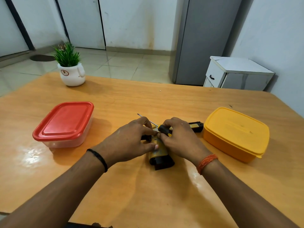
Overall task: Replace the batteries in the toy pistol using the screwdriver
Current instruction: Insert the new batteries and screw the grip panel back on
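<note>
Toy pistol lies flat on the desk, grip end toward the person at 6 o'clock, barrel end poking out at about 2 o'clock past the right hand. Both hands sit on top of it, so the battery cover is mostly hidden; can't tell if the screw is in or out.

Left hand comes in from 8 o'clock, thumb along the yellow body, fingers curled and pinching something small at the centre. Right hand comes in from 4 o'clock, fingers curled round the same spot and touching the screwdriver handle. The screwdriver shaft points to 10 o'clock, tip clear of the pistol and off the work.

Likely step: handling the cover or screw at the compartment. To do it well: left hand pins the body flat, keep the small part pinched over the desk so it doesn't roll, and seat the tip square before turning.
</note>
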